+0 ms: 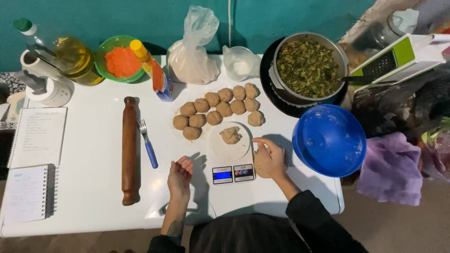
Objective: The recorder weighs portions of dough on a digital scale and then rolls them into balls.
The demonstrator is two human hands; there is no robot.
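Dough is what I am working with: a ragged lump of dough [230, 135] sits on the round white platter of a small kitchen scale [229, 161] near the middle of the white table [89, 201]. My right hand [268, 159] rests on the table just beside the scale's right edge, fingers curled over what looks like another piece of dough under the palm, though I cannot tell how firmly it grips. My left hand [180, 172] lies to the left of the scale, fingers loosely bent and holding nothing. Behind the scale a cluster of rolled dough balls [218, 111] lies in rows, touching one another. I judge the lump soft, light and somewhat tacky; it would dent under pinching, so I would cup it from the sides with several fingertips and lift gently off the platter. Further left lie a wooden rolling pin [129, 150] and a blue-handled fork [147, 143], well apart from my hands. A blue bowl [329, 139] stands to the right, and a pot of chopped greens [307, 68] behind it.
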